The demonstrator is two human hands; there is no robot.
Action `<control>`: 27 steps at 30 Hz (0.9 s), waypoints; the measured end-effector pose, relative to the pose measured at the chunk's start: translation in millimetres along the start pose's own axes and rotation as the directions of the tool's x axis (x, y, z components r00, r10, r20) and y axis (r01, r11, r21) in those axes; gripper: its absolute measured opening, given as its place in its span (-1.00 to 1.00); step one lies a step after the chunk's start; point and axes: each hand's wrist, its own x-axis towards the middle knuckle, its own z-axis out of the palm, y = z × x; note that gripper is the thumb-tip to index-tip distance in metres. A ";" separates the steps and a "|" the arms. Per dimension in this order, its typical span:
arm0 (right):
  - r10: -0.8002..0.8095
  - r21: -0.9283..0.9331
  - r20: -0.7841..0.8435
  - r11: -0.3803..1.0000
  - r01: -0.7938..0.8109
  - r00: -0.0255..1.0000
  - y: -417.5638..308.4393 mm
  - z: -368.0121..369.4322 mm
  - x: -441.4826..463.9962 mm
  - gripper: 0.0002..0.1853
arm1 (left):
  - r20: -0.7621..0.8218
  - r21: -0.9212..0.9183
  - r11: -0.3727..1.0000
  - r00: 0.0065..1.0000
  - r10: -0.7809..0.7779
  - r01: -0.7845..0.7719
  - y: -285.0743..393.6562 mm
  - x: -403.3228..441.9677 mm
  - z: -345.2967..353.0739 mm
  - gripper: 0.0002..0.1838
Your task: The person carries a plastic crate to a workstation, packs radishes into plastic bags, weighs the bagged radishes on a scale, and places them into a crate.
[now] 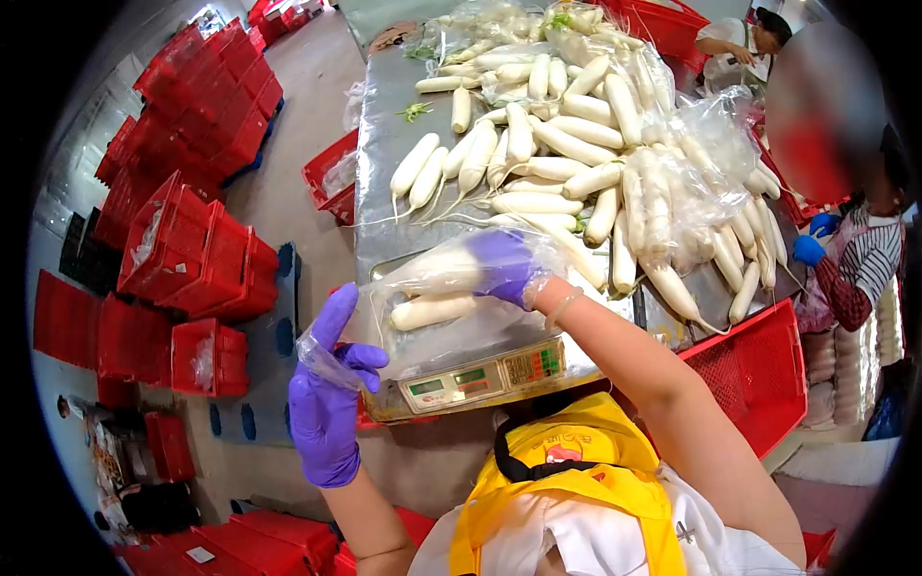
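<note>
My left hand [331, 394], in a purple glove, is raised beside the table's near left edge, fingers apart, with clear film of a plastic bag [384, 336] against them. My right hand [504, 266], also gloved in purple, is in the bag, its fingers around a white radish [432, 272]. Another radish [432, 311] lies just below it, inside or under the clear plastic. Beneath them is a scale with a display panel [480, 377]. A large heap of white radishes [567, 144] covers the metal table [384, 134] beyond my hands.
Red crates [187, 250] are stacked at the left. One red crate [336, 178] stands against the table's left side, another [759, 374] at its right. A co-worker in blue gloves [816, 240] is at the right, and a person [744, 48] is at the upper right.
</note>
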 end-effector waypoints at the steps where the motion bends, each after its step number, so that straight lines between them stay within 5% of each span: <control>1: 0.139 0.043 0.193 0.988 -0.150 0.971 -0.1 -9.0 2.1 -0.36 | -0.002 0.056 0.998 1.000 -0.007 0.007 -0.8 2.4 1.9 -0.21; 5: 0.149 0.190 0.191 0.964 -0.185 0.970 14.0 -17.0 -29.2 -0.18 | -0.032 0.083 0.991 0.994 -0.103 0.106 -2.8 15.6 9.7 -0.17; 10: 0.110 0.518 0.405 0.790 -0.327 0.907 3.9 -57.8 -36.6 -0.11 | -0.008 0.071 0.992 0.995 -0.100 0.100 -13.5 31.3 17.6 -0.21; 19: 0.019 0.714 0.157 0.689 -0.127 0.987 6.6 -82.9 -46.3 -0.11 | -0.050 0.267 0.964 0.999 0.016 -0.002 -34.4 67.0 22.5 -0.38; 21: 0.019 0.853 0.192 0.491 -0.176 0.981 5.8 -97.5 -49.5 -0.15 | -0.087 0.147 0.984 0.992 -0.088 0.100 -42.0 70.6 23.4 -0.42; 23: 0.082 0.925 0.189 0.320 -0.206 0.978 3.7 -104.1 -52.4 -0.21 | -0.079 0.285 0.954 0.994 -0.071 0.091 -51.4 67.8 27.0 -0.42; 27: 0.085 0.908 0.198 -0.391 -0.150 0.976 19.9 -93.1 -58.7 -0.19 | -0.089 0.206 0.957 0.978 -0.188 0.202 -73.6 71.0 29.6 -0.42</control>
